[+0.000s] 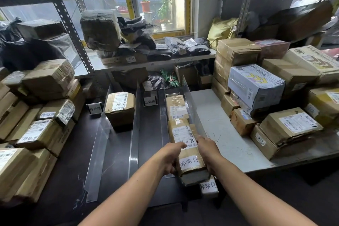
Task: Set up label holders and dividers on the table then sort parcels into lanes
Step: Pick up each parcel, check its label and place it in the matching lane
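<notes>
A long brown parcel (185, 145) with white labels lies in the rightmost lane of the dark table (73, 161). My left hand (169, 158) grips its left side and my right hand (208, 149) holds its right side. Behind it in the same lane lies another brown parcel (176, 106). Clear acrylic dividers (134, 124) stand upright and split the table into lanes. A taped box (120, 108) sits in the left lane. Small label holders stand at the left back (95, 109), the middle back (150, 100) and the near edge (209, 187).
Stacks of cardboard parcels (36, 124) crowd the table's left side. More boxes (266, 97) are piled on the white table (225, 134) at the right. Metal shelving (71, 29) with bags and parcels stands behind, in front of a window.
</notes>
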A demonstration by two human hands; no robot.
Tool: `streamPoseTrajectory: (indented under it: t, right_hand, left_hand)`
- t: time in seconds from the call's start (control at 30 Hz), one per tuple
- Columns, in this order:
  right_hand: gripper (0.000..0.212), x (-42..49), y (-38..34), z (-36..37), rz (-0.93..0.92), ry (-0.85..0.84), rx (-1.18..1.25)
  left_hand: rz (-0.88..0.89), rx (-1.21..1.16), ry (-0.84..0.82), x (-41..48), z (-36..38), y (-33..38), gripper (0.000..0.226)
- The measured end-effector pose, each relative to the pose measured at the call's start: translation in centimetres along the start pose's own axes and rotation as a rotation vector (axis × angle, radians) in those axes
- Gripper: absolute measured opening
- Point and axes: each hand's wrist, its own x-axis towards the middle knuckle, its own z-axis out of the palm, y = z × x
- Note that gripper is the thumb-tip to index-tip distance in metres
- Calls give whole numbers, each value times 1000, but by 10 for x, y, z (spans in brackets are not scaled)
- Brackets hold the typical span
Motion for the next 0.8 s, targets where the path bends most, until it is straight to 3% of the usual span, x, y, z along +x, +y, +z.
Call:
streamPoseTrajectory:
  t: [0.3, 0.43, 0.8]
  right_hand:
    - [27, -12, -2, 5, 23, 11, -23]
    - [37, 4, 13, 7, 13, -14, -8]
    - [31, -8, 18, 15, 89, -63, -83]
  left_hand:
    - [20, 47, -13, -2, 0, -11, 24]
    - [75, 116, -18, 0, 0, -20, 23]
    - [112, 147, 28, -5, 6, -42, 44]
